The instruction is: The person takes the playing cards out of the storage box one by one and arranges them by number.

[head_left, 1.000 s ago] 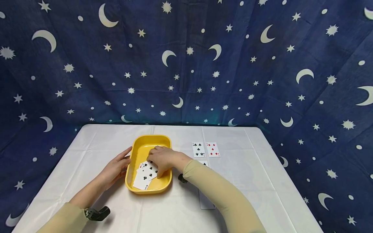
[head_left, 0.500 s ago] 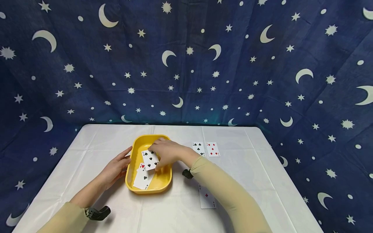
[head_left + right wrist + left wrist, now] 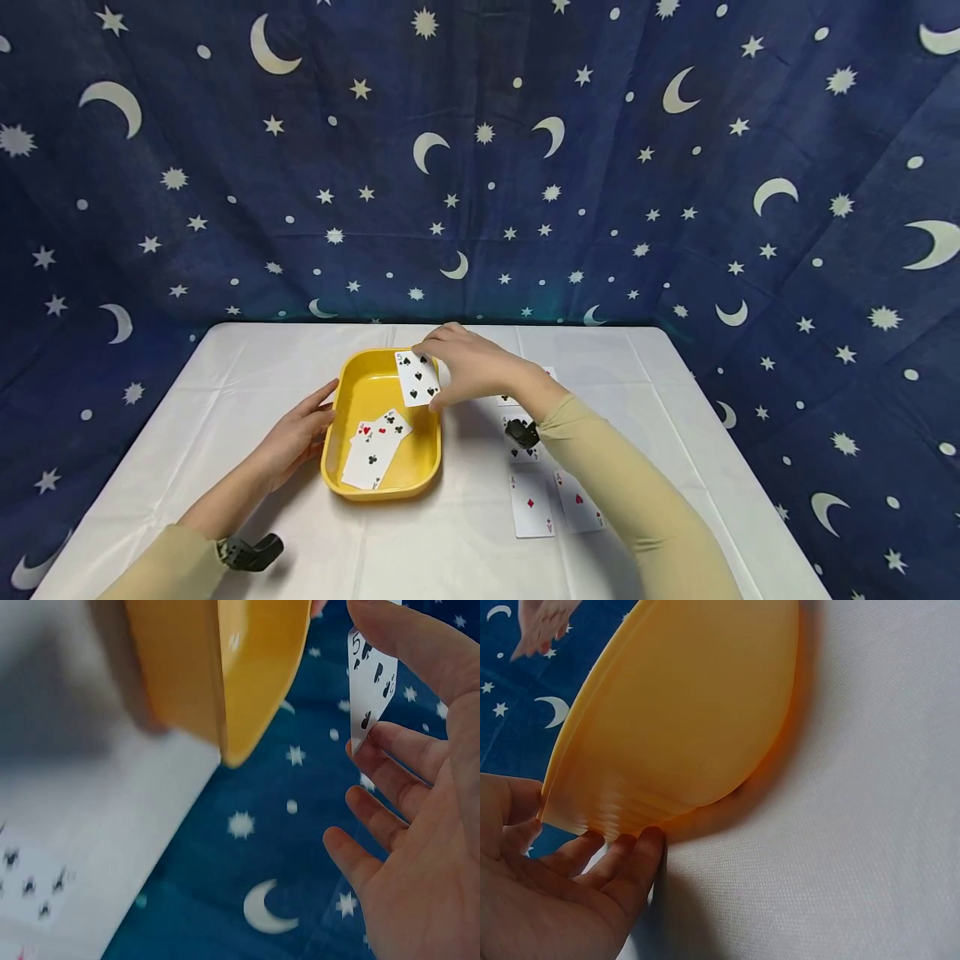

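In the head view, my right hand pinches a five of spades between thumb and fingers over the right far side of the yellow tray. The right wrist view shows this card slightly bent, face visible, with the other fingers spread loose. My left hand touches the tray's left wall. In the left wrist view its fingers rest against the tray's outer side, one digit at the rim. Inside the tray lie a few overlapping cards, an ace of clubs among them.
On the white table, right of the tray, lie an ace of diamonds, an ace of hearts and a black-suited card. My right forearm partly covers further cards behind. A starry blue cloth hangs beyond the table.
My right hand has picked the five of spades from the tray's pile and lifted it up and to the right. The cards beneath it now show. My left hand has stayed at the tray.
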